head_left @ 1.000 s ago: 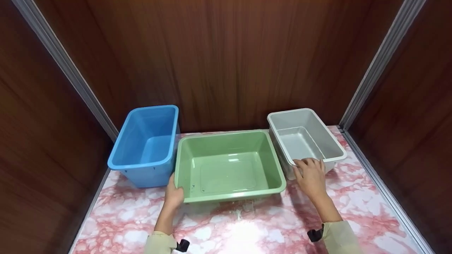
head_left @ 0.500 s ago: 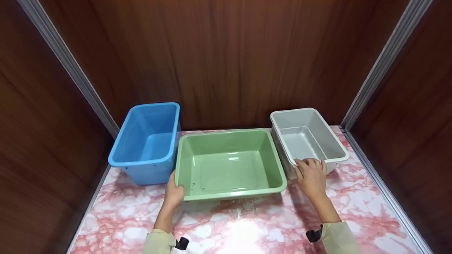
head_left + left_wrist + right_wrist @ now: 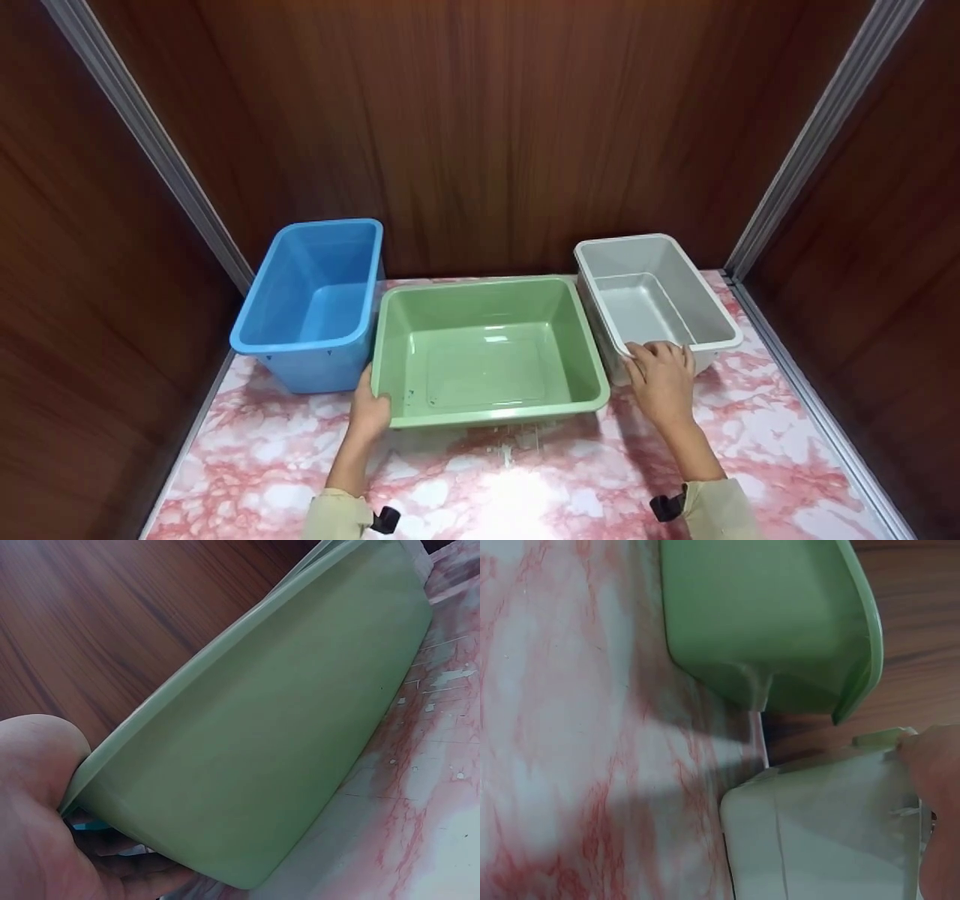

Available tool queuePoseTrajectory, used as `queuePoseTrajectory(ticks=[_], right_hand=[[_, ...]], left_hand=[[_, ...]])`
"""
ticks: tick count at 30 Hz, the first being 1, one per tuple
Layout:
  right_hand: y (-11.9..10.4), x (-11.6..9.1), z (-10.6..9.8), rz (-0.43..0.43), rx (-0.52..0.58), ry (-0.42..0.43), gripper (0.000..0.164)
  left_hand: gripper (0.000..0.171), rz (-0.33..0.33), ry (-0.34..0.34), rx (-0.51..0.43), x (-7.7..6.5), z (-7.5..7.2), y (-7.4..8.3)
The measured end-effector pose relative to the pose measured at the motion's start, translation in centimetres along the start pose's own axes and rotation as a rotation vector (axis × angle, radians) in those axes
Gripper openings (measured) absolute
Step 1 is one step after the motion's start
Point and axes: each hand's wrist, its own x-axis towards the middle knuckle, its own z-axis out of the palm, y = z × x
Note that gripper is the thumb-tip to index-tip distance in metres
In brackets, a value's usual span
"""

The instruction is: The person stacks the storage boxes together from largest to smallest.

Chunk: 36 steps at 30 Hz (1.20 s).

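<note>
A green plastic basin (image 3: pixel 487 367) lies between the two other bins, its long side toward me. My left hand (image 3: pixel 370 411) grips its front left corner. The left wrist view shows the thumb by the rim and the fingers around the outer wall (image 3: pixel 247 742), partly hidden. On the right, my right hand (image 3: pixel 663 382) holds the front rim of a light grey bin (image 3: pixel 637 300), fingers over the edge near its left corner. In the right wrist view that hand (image 3: pixel 941 795) is mostly cut off. A narrow gap parts the basin from the grey bin there.
A tall blue bin (image 3: pixel 307 300) stands left of the basin, close to it. Brown wood-grain panels (image 3: pixel 480 135) rise behind and at both sides, with metal strips (image 3: pixel 817 135) at the corners. The tabletop (image 3: pixel 270 457) has a red and white marbled pattern.
The head view has shifted slightly. Both hands keep their places on the basin and the grey bin.
</note>
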Motion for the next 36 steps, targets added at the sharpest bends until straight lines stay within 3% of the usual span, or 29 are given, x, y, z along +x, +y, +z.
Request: queuePoseTrajectory(ticks=[20,30,36], right_hand=[[-0.3,-0.4,-0.5,0.031,0.033,-0.013,0.026],[-1.0,-1.3,-1.0,0.051,0.039,-0.022,0.026],[-1.3,-1.5,-1.1,0.055,0.037,-0.030,0.026]], left_hand=[[0.065,-0.076,0.002,0.015,0.1,0.2,-0.2],[0.062,-0.036,0.001,0.027,0.2,0.2,-0.4],[0.061,-0.072,0.000,0.018,0.1,0.0,-0.3]])
